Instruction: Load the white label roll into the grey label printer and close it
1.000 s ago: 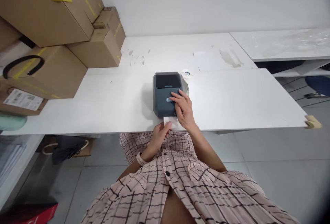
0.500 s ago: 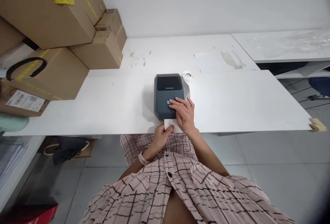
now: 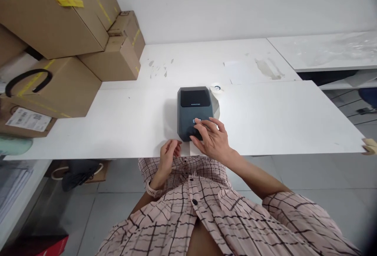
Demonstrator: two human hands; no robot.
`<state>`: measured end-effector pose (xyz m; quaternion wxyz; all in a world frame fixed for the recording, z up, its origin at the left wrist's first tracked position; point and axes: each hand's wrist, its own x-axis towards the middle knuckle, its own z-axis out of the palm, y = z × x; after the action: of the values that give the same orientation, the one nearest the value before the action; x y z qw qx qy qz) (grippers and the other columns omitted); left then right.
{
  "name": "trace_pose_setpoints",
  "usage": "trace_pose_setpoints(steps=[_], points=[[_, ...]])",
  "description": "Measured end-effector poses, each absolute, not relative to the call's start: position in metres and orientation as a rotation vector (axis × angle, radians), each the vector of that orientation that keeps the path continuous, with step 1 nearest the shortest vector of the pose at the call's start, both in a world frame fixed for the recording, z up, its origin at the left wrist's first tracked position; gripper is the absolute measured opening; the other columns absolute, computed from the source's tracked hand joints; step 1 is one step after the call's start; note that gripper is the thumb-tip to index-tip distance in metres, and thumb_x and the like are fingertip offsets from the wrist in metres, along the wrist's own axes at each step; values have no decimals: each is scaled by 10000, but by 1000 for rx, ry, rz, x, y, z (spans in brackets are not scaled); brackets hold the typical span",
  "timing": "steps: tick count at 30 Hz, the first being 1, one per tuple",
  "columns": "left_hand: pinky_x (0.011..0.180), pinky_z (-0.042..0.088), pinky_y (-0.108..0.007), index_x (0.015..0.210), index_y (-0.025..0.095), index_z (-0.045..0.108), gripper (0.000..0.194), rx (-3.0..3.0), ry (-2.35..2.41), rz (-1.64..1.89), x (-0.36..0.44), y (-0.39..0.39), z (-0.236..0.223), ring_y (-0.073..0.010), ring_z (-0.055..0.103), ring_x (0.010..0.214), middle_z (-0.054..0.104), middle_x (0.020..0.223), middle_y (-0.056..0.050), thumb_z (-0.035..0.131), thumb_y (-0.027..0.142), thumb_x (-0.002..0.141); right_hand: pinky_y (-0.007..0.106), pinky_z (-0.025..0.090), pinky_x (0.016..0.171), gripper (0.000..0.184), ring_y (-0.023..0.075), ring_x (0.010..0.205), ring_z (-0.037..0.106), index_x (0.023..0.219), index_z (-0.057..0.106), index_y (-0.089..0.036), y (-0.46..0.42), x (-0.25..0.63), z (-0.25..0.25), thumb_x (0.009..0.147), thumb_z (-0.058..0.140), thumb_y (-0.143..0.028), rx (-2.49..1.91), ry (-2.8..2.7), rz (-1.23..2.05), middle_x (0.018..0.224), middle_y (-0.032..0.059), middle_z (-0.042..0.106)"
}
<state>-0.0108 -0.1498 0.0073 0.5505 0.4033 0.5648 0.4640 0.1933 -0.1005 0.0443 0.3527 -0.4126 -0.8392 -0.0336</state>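
Note:
A dark blue-grey label printer [image 3: 188,114] stands near the front edge of the white table. My right hand [image 3: 213,138] lies over its front right part, fingers apart, with a fingertip at the small light button [image 3: 196,121]. White label paper [image 3: 194,150] sticks out from the printer's front, partly hidden under my right hand. My left hand [image 3: 169,152] is at the table edge, left of the paper and apart from it. Its fingers are loosely curled, and nothing shows in them. Behind the printer's right side sits a roll of white labels [image 3: 216,88].
Cardboard boxes [image 3: 82,20] are stacked at the left, one with a black strap [image 3: 29,79] on top. A white sheet [image 3: 235,71] lies toward the back of the table [image 3: 279,118]. A tan piece [image 3: 369,146] covers the right front corner. The wall [image 3: 220,4] stands behind.
My left hand has let go of the label paper and moved left. My right hand has shifted slightly right and down, its fingers now more bent over the button.

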Motion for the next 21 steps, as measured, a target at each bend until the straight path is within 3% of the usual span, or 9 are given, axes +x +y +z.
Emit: trace_pose_setpoints(steps=[1, 3, 5, 7, 9, 11, 16, 19, 21], points=[[616, 516, -285, 933, 214, 717, 429, 984, 1375, 1152, -11, -147, 8, -157, 623, 682, 674, 797, -30, 599, 626, 944, 493, 419, 1157, 324, 281, 1159, 691, 1310, 612, -272, -100, 192, 45, 1028, 589, -429, -1085, -2173, -59, 1330, 74, 759], [824, 580, -315, 1167, 247, 708, 426, 1039, 1417, 1238, -6, -142, 10, -218, 704, 1020, 736, 1165, -84, 590, 602, 965, 503, 404, 1163, 321, 279, 1129, 697, 1335, 597, -290, -101, 193, 46, 1035, 584, -404, -1102, -2154, -12, 1249, 56, 788], [1073, 533, -354, 1448, 296, 572, 557, 1088, 1392, 1250, 3, -138, 12, -268, 570, 1398, 567, 1556, -86, 561, 605, 984, 527, 361, 1196, 374, 277, 1161, 691, 1412, 545, -310, -105, 196, 44, 1043, 580, -367, -1117, -2104, 36, 1206, 38, 799], [1232, 417, -384, 1598, 324, 405, 673, 1128, 1345, 1229, 12, -136, 12, -281, 371, 1579, 367, 1723, -55, 514, 619, 1002, 572, 321, 1224, 459, 295, 1316, 625, 1494, 468, -323, -112, 199, 39, 1048, 570, -364, -1160, -2013, 111, 1363, 57, 736], [1296, 333, -407, 1648, 333, 312, 709, 1153, 1314, 1222, 18, -135, 12, -274, 278, 1625, 285, 1762, -40, 464, 624, 1021, 630, 312, 1229, 547, 332, 1478, 493, 1562, 389, -329, -121, 201, 32, 1048, 558, -408, -1246, -1867, 200, 1592, 103, 553], [1322, 283, -420, 1651, 348, 308, 679, 1191, 1314, 1240, 21, -135, 11, -259, 234, 1641, 258, 1772, -26, 403, 625, 1039, 664, 346, 1213, 626, 361, 1532, 422, 1615, 318, -338, -129, 201, 25, 1045, 549, -456, -1336, -1707, 303, 1672, 132, 434], [1364, 143, -423, 1619, 412, 373, 611, 1407, 1355, 1324, 24, -127, 22, -228, 77, 1673, 230, 1779, 50, 346, 629, 1049, 612, 510, 1128, 734, 356, 1448, 535, 1674, 208, -373, -136, 202, 24, 1038, 529, -548, -1340, -1487, 641, 1656, 155, 434], [1353, 199, -425, 1615, 395, 386, 618, 1406, 1276, 1426, 23, -110, 40, -248, 162, 1660, 287, 1760, 35, 313, 638, 1051, 611, 504, 1141, 751, 363, 1453, 534, 1683, 188, -380, -121, 209, 40, 1035, 507, -590, -1253, -1509, 626, 1691, 140, 388], [1345, 218, -432, 1622, 364, 374, 638, 1381, 1254, 1454, 20, -95, 49, -270, 204, 1649, 306, 1754, 9, 338, 639, 1048, 612, 495, 1148, 714, 355, 1435, 556, 1683, 174, -389, -102, 214, 56, 1056, 445, -593, -1177, -1574, 543, 1663, 120, 443]])
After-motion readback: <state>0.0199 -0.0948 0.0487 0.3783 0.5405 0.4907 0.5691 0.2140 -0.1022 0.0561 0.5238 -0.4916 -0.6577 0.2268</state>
